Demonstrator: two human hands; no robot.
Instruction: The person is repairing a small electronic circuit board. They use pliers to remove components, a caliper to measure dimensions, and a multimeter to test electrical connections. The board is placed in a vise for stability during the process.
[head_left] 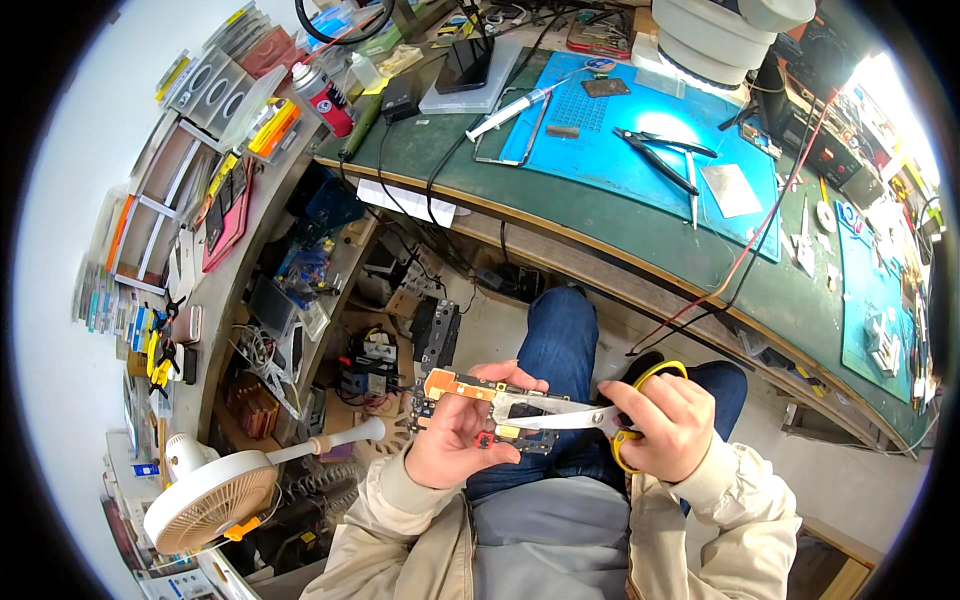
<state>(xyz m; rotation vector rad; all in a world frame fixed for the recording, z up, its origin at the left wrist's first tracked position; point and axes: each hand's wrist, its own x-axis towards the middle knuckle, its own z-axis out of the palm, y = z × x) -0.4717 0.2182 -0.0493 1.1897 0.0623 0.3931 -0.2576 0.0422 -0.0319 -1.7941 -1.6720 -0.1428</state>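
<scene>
1. At lower centre of the frame, above blue jeans (560, 335): dark electronic part (455, 385) with an orange strip along the upper left and a small red piece near the lower edge.
2. Left hand (450, 440): fingers closed on the electronic part, with fingertips along the upper edge and thumb at the lower edge.
3. Right hand (668, 425): fingers curled around the yellow handles of scissors (598, 418), gripped firmly.
4. Scissors blades: directed toward the left of the frame, overlapping the electronic part. Contact and blade opening: cannot tell.
5. Across the upper centre and right of the frame: green surface (640, 240) with blue mat (570, 170).
6. On the mat: black-handled pliers (665, 168), beside a pale flat plate (733, 190); syringe (510, 113) near the upper left edge.
7. At lower left of the frame: white fan (215, 490).
8. At upper left of the frame: spray can (325, 100), tilted in view.
</scene>
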